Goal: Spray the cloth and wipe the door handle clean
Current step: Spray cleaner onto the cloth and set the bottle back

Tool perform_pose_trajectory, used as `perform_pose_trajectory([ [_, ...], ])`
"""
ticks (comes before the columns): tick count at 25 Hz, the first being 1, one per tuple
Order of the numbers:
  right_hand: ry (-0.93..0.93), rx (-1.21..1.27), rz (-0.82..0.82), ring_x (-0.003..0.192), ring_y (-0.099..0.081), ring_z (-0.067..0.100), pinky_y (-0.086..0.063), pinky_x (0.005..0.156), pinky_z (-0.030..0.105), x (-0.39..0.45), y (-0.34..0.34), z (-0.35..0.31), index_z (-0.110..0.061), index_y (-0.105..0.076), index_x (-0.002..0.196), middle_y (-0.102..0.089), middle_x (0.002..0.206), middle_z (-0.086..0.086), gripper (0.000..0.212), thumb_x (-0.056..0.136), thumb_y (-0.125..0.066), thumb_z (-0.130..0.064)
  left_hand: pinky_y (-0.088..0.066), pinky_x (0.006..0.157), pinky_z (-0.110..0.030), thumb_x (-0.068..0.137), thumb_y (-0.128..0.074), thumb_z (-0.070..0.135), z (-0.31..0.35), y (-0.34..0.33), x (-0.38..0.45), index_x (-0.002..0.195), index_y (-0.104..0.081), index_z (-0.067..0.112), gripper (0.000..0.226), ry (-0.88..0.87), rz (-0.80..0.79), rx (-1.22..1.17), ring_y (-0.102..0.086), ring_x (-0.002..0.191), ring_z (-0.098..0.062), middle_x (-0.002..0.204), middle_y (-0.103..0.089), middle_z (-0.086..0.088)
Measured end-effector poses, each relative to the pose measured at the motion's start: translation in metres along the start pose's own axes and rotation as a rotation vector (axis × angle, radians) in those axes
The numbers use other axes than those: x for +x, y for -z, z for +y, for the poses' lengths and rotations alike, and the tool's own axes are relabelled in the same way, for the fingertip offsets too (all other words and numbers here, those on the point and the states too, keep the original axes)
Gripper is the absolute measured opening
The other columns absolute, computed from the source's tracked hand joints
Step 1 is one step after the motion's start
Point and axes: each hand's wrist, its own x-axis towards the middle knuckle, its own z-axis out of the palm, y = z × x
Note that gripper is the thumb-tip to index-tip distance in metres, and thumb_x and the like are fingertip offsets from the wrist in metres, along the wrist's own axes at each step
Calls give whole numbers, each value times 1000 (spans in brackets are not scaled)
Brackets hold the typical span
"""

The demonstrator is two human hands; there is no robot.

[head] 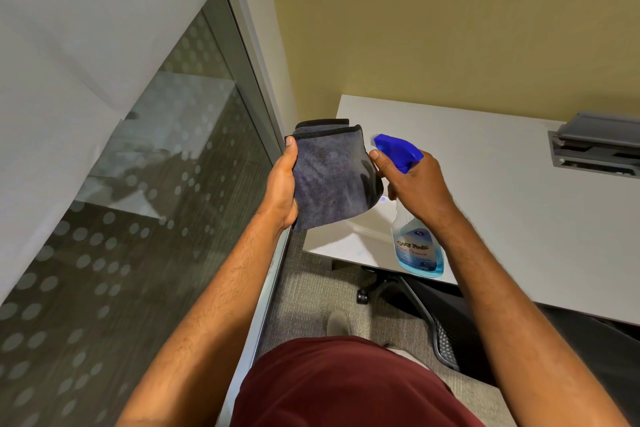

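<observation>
Against left hand [282, 184] cloth [332, 177], spray bottle [414, 218] beside

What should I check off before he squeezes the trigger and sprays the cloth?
1. Cloth held up and spread by the left hand: ok.
2. Spray bottle gripped in the right hand, clear of the desk: ok.
3. Blue nozzle pointing at the cloth from close by: ok.
4. Finger on the trigger: cannot tell, the hand hides it.
5. Liquid in the bottle: ok, blue fluid shows in the lower part.
6. Door handle within reach: cannot tell, none is in view; only the glass panel shows.
</observation>
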Motion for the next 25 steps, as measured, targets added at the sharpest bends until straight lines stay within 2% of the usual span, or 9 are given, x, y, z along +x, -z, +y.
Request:
perform_pose_trajectory([
  [3,-38,11,18,61,-65,-3,-46,50,5,5,3,8,-46,-60,96,-68,77,-8,19,89,-65,-64,-65,87,-39,111,-40,58,1,0,-1,134,-70,13,58,2,-7,1,-74,121,-28,132,-75,-12],
  [6,-65,9,75,61,-65,8,-53,57,14,10,7,16,-30,-63,126,-72,87,-7,45,92,-65,-60,-65,87,-40,111,-41,59,3,1,-2,133,-70,14,58,0,-6,-7,-74,120,-28,132,-75,-11],
  [9,-82,-46,74,64,-64,14,-58,68,25,11,11,17,-28,-59,137,-74,97,-2,53,94,-65,-58,-65,88,-42,110,-42,59,5,1,-3,136,-69,13,59,-5,-2,-17,-73,122,-29,133,-74,-12],
  [11,-32,-42,24,65,-63,7,-55,61,19,6,13,14,-40,-60,128,-72,97,-4,38,94,-66,-56,-65,89,-42,111,-41,59,5,1,-3,136,-69,13,59,-8,0,-14,-73,122,-29,133,-75,-12],
  [13,37,1,-31,64,-62,3,-52,54,18,-2,8,1,-49,-63,106,-68,86,-11,18,92,-67,-58,-65,89,-41,111,-40,59,4,0,-2,134,-69,13,58,-10,6,-6,-73,121,-28,131,-76,-11],
  [16,109,13,-77,65,-61,25,-55,61,43,-13,-11,-17,-28,-66,95,-62,75,2,34,89,-68,-61,-63,90,-41,112,-41,58,1,-4,-2,131,-71,13,57,-1,31,20,-74,119,-27,128,-77,-12],
  [19,158,9,-111,65,-57,18,-53,65,40,-21,-28,-26,-23,-67,98,-56,70,-8,36,91,-68,-58,-61,99,-44,110,-43,60,-2,-9,-2,130,-71,11,60,17,45,38,-74,120,-28,127,-76,-15],
  [21,173,-64,-121,67,-57,16,-51,66,37,-23,-32,-25,-21,-69,100,-59,72,-8,36,93,-67,-56,-57,106,-47,109,-44,61,-2,-9,-1,133,-70,9,63,22,48,30,-72,123,-30,129,-76,-17],
  [25,224,-258,-154,63,-56,18,-48,60,37,-27,-32,-14,-23,-65,85,-61,68,-4,37,94,-65,-58,-59,102,-46,109,-45,62,1,-6,1,125,-74,13,59,1,90,16,-75,118,-28,123,-79,-13],
])
